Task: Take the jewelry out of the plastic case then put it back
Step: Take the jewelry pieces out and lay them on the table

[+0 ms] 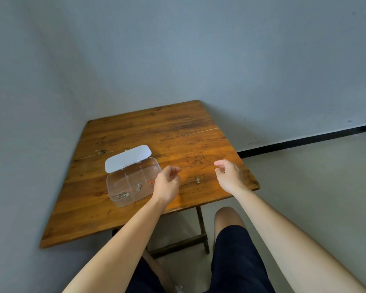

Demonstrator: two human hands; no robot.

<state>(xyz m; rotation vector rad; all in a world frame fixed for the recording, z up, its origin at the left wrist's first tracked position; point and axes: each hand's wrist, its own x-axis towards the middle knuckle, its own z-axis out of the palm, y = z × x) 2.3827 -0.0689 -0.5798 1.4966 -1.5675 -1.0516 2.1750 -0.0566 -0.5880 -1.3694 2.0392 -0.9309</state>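
Observation:
A clear plastic case with dividers stands on the wooden table, its white lid flipped open toward the back. Inside lie silver jewelry pieces in the front-left compartment, another silver piece in the middle and a red piece at the right. One small silver piece lies on the table between my hands. My left hand hovers at the case's right end, fingers loosely curled, nothing seen in it. My right hand hovers near the table's right edge, fingers curled around a small dark bit of jewelry.
The table sits in a corner, with grey walls to the left and behind. Its right edge is just under my right hand. The near edge is close to my knee. The table's legs stand on a pale floor.

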